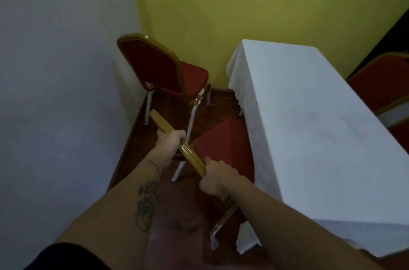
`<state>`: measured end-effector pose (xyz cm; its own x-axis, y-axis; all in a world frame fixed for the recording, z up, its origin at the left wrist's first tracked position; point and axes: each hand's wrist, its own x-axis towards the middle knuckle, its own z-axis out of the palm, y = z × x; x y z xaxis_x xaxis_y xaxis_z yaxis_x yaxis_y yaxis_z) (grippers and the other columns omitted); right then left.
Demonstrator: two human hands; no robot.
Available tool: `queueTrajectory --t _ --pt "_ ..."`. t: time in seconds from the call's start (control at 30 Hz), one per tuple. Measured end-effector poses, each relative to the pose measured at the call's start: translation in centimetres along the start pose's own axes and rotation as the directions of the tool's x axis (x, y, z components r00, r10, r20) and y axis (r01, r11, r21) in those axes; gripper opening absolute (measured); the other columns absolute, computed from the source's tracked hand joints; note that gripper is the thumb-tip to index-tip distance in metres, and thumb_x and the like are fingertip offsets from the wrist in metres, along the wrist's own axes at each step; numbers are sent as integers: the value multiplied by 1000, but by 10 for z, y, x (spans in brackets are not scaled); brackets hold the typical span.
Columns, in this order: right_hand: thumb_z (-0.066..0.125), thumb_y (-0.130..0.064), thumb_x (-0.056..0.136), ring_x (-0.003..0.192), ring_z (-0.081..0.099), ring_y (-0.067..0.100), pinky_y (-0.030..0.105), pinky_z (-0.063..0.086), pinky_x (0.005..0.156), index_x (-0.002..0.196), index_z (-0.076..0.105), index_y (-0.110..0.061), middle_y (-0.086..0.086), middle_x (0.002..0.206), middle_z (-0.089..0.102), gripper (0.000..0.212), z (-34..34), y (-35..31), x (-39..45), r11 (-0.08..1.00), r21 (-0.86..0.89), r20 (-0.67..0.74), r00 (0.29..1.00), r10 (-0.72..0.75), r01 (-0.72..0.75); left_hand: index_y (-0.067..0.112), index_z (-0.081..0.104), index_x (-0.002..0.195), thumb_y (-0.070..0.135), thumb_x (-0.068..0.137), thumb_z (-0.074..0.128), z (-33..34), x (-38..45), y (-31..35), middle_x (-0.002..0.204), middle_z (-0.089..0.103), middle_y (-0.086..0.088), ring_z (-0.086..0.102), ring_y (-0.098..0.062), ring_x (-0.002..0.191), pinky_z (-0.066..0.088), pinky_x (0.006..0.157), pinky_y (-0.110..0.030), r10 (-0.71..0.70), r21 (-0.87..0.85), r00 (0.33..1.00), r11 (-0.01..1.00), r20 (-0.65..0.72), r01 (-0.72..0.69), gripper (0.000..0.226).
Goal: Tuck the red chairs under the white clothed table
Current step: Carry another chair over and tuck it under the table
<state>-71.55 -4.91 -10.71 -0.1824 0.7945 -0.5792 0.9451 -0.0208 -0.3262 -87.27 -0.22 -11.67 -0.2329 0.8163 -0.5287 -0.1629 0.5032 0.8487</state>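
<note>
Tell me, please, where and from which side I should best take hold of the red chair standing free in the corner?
Grip the corner chair by the gold top rail of its backrest, coming from behind, on the white-wall side. Its seat faces the table, so the back is the near, open face, and the rail gives the fingers a bar to wrap, as both hands do on the nearer chair.

No legible text, labels, brands, nos. or signs anywhere in view. The forearm tattoo [147,203] is a dark figure w/o readable lettering; the red chair [223,146] upholstery carries only a dotted pattern.
</note>
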Motion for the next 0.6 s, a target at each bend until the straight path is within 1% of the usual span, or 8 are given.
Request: queueTrajectory --t 0.07,0.1,0.13,0.3,0.43,0.47,0.53,0.6 --pt "62 -28 85 128 55 41 48 47 105 159 29 -24 16 142 54 81 3 -1 3 998 63 3 1000 14 -14 10 32 149 17 70 66 0 6 0 106 63 -15 66 -32 93 56 87 -50 11 34 1000 999 -3 -11 86" --pt "62 -28 85 127 55 41 48 48 105 158 31 -23 16 141 55 79 3 -2 5 996 85 -4 1000 16 -16 11 32 148 18 69 66 0 11 0 109 62 -15 65 -33 97 55 92 -52 19 59 1000 998 -4 -19 87" --pt "61 -29 86 126 56 42 48 48 104 157 33 -21 17 140 55 76 2 -3 6 995 97 -14 1000 15 -14 10 32 148 19 69 66 0 16 -1 109 62 -15 65 -32 98 54 92 -50 27 78 1000 997 0 -27 86" --pt "59 -31 93 127 56 42 45 50 101 157 37 -18 19 144 53 69 -2 -8 7 986 154 -42 997 70 -63 4 34 147 23 69 66 0 36 7 99 63 -14 66 -29 88 55 76 -46 27 138 996 990 81 -38 87" --pt "61 -28 92 126 58 39 43 51 100 157 40 -21 16 144 55 68 -3 -22 6 966 220 -82 984 156 -135 4 33 145 20 67 68 2 51 19 114 65 -24 68 -37 95 59 77 -50 -7 159 989 987 147 -17 87" --pt "62 -27 92 126 59 39 42 51 98 156 42 -21 16 144 56 67 -2 -27 7 959 237 -93 979 181 -155 4 32 146 18 70 67 1 53 23 112 65 -24 69 -37 92 59 75 -52 -21 169 983 986 181 -10 85" --pt "62 -27 91 124 60 38 41 51 94 153 46 -22 15 141 58 63 -2 -37 9 942 274 -101 968 230 -195 4 31 146 13 78 65 0 61 31 101 64 -21 68 -33 84 59 67 -49 -34 184 967 983 254 -14 77" --pt "62 -25 91 120 61 36 39 51 89 151 48 -22 14 136 60 61 -2 -47 10 923 306 -97 957 275 -234 8 29 147 14 77 65 0 66 39 98 61 -15 65 -30 84 58 71 -48 -46 191 952 981 301 -13 79"
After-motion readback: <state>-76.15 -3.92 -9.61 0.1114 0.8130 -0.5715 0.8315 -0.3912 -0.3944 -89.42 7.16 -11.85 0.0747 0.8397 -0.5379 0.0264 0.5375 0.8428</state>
